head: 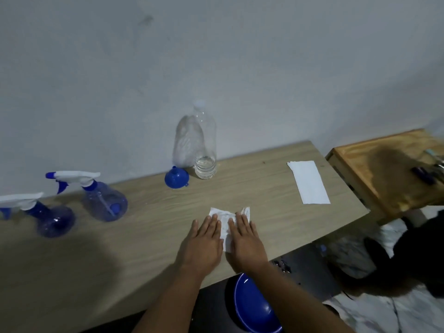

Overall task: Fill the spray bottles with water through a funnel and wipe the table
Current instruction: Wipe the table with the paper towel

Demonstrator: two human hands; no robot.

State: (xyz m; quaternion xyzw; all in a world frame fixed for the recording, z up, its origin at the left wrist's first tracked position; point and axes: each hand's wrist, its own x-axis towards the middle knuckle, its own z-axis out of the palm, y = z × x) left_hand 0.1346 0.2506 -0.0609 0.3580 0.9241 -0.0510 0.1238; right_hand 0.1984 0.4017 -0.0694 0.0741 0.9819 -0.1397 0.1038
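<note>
Crumpled white paper towel (227, 224) flat on the wooden table (144, 236), near its front edge, right of centre. Pressed under both hands: left hand (204, 243) palm down, fingers straight and close together, fingertips on the towel's left part; right hand (245, 241) likewise flat and extended, covering the towel's right side, nothing pinched by either. Just beyond, toward the wall, an upright clear water bottle (204, 145) with a white cap, a little water in the bottom. Just beside its base on the left, a blue funnel (176, 180) lying on the tabletop, spout up. Further left, two blue translucent spray bottles with white-and-blue trigger heads: the nearer spray bottle (103, 200) standing by the table's back edge, the far-left spray bottle (51, 218) partly cut by the frame edge. To the right, well apart from the hands, a second, folded white towel (308, 185) lying flat. Past the table's right end, a wooden tray (374, 174) with small dark items, too blurred to identify. Below the table edge, by the forearms, a blue bowl (252, 306).
</note>
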